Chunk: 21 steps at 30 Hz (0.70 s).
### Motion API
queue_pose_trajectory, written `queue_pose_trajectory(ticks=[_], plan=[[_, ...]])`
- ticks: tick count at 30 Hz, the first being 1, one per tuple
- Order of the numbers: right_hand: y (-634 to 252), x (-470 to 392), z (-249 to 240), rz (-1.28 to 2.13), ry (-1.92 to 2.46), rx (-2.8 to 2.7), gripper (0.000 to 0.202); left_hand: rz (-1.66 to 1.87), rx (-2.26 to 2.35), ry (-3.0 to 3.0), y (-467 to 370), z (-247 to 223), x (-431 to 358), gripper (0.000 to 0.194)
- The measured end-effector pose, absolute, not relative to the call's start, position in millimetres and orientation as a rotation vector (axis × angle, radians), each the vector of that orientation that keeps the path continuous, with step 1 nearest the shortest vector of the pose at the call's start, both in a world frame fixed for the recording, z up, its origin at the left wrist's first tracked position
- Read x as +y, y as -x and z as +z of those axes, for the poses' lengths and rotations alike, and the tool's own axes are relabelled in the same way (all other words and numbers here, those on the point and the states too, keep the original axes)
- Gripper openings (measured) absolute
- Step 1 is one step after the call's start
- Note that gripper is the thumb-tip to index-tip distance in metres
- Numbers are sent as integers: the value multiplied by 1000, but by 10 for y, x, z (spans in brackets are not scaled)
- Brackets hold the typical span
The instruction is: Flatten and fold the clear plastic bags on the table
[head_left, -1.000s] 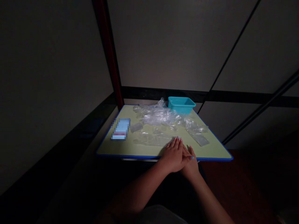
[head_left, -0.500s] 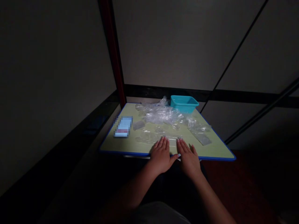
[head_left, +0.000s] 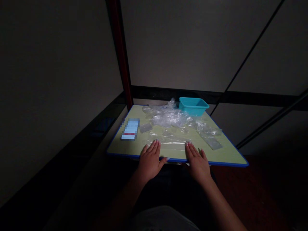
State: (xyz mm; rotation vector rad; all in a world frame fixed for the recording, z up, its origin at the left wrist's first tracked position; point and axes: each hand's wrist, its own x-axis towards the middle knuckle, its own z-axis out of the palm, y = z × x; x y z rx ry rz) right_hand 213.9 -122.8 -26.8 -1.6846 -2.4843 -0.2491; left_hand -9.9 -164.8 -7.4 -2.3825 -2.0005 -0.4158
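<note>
A clear plastic bag [head_left: 173,145] lies flat near the front edge of the pale green table [head_left: 120,148]. On its left part rests my left hand [head_left: 150,160], palm down and open, thumb pointing right. My right hand [head_left: 197,162] lies flat at the bag's right end, fingers stretched forward. Neither hand grips anything. Behind them spreads a heap of crumpled clear plastic bags [head_left: 167,117]. A flattened clear piece [head_left: 214,143] lies to the right of the heap, and a small folded one [head_left: 146,128] to its left.
A turquoise basket [head_left: 193,110] stands at the table's back right corner. On the left side lies a phone [head_left: 130,129] with a blurred, lit screen. Blue edging runs round the table, and walls rise behind it and to the left.
My left hand has slid left across the plastic, so the gap between my hands is wider. My right hand has hardly moved on the table. The whole view has shifted slightly.
</note>
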Motion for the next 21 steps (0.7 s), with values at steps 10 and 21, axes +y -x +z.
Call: queue_pose_trajectory(ticks=[10, 21], plan=[[-2137, -1230, -252, -186, 1708, -2483, 78, -382, -2032, 2261, 392, -88, -1686, 53], [-2149, -1229, -278, -178, 1670, -2460, 79, -288, -2129, 2106, 468, -144, -1693, 61]])
